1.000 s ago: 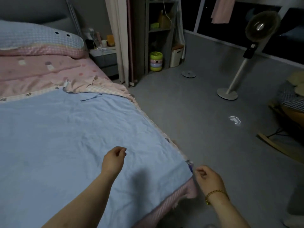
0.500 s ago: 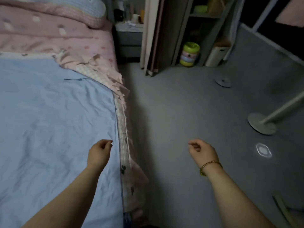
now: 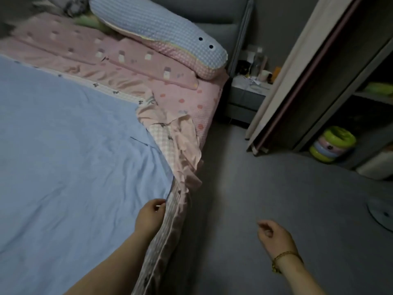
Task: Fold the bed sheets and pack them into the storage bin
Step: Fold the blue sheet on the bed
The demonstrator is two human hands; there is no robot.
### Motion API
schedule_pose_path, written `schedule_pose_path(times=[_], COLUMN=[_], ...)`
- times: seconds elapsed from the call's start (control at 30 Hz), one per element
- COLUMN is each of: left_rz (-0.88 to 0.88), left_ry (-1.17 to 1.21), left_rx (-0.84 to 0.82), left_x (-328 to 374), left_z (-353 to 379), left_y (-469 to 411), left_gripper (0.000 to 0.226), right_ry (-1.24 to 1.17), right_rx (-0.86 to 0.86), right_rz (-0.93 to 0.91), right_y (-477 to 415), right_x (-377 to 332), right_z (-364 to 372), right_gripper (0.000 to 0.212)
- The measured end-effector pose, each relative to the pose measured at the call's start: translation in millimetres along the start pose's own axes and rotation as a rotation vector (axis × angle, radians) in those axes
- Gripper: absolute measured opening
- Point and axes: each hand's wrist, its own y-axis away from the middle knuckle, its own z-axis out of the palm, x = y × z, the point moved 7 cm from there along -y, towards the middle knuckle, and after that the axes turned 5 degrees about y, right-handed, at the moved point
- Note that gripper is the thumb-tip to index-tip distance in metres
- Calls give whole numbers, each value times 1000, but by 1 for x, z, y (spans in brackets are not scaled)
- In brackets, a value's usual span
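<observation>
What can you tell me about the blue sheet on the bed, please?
The blue sheet is plain light blue, apparently thin soft cloth, spread flat and lightly creased over the bed, not yet folded. Its far edge overlaps pink patterned bedding. The left hand rests at its right edge with curled fingers; whether it grips is unclear.

Blue sheet (image 3: pixel 63 167) runs off left and bottom; left hand (image 3: pixel 150 217) at its edge, grip unclear; nightstand (image 3: pixel 244 96) clutter a blur.

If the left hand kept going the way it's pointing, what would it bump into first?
The left hand would likely meet the blue sheet at its edge just ahead, then the bunched pink sheet. Depth is unclear.
</observation>
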Motion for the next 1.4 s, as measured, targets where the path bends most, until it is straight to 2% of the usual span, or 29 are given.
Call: schedule_pose_path(times=[0.23,0.33,0.47,0.63,0.77,0.83,0.93,0.97,1.07,1.17,1.27,1.33,1.4], left_rz=[-90,-107,-175,-352,-474,-525,-523,-532,-551,-567,-564,-570,-565], left_ry=[63,89,-16,-232,-394,-413,-370,-367,-373,-412,-430,-446,-452], left_rx=[199,301,286,216,130,79,87,90,102,106,109,93,100], left_x=[22,36,32,12,-21,-47,-70,-76,-82,-86,-82,-78,-70], left_z=[46,57,50,26,19,21,18,18,18,20,19,20,19], left_y=[-87,-120,-172,-266,-326,-341,-353,-355,-355,-359,-360,-359,-356], left_gripper=[47,54,58,55,59,74,135,143,138,137,146,133,118], right_ry=[118,196,355,401,591,737,895,917,845,767,664,600,524], right_rx=[-155,-257,-342,-457,-414,-408,-387,-389,-443,-513,-537,-539,-533], right_rz=[-173,-253,-412,-548,-625,-668,-727,-732,-662,-622,-646,-683,-676], right_y=[-181,-252,-315,-375,-429,-453,-480,-486,-493,-493,-489,-482,-480], right_x=[-65,-118,-202,-294,-351,-382,-430,-443,-456,-445,-437,-429,-417], right_z=[3,22,71,150,200,225,256,267,294,313,309,297,270], right_gripper=[32,40,44,44,62,78,94,98,104,96,63,49,45])
